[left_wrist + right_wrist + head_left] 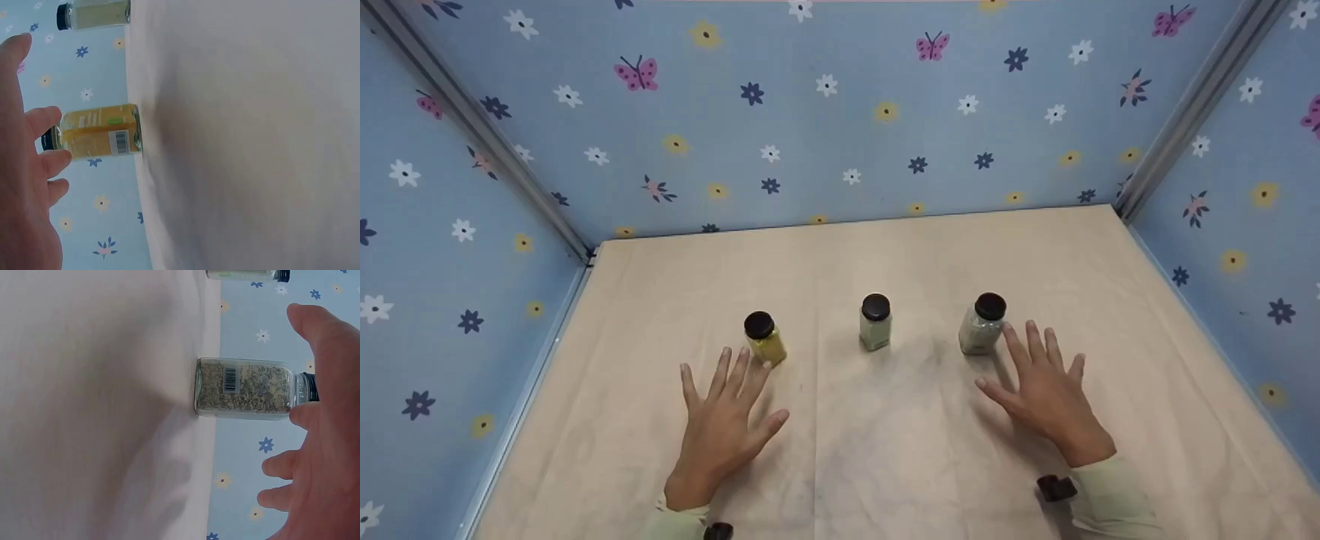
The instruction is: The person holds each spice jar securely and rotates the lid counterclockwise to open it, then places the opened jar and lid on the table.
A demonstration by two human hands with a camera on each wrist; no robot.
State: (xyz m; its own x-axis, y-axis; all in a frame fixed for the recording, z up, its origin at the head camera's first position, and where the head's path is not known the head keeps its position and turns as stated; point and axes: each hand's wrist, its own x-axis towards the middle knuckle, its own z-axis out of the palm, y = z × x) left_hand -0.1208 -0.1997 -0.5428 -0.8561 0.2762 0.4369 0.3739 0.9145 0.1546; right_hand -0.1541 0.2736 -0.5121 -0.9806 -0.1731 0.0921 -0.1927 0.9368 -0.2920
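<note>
Spread wide and empty, the left hand (722, 431) sits just beside a yellow, black-capped glass jar (769, 347); rightward stand a pale-green, black-capped glass jar (875, 335) and a clear, black-capped glass jar of mottled flakes (980, 335), near the equally spread, empty right hand (1046, 397). Gripping squarely round a jar's body seems steadiest.

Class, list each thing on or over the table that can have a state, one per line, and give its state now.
Yellow jar: upright, black lid on
Middle jar: upright, black lid on
Speckled jar: upright, black lid on
Table cover: spread out, lightly creased
Left hand: open, fingers spread
Right hand: open, fingers spread
</note>
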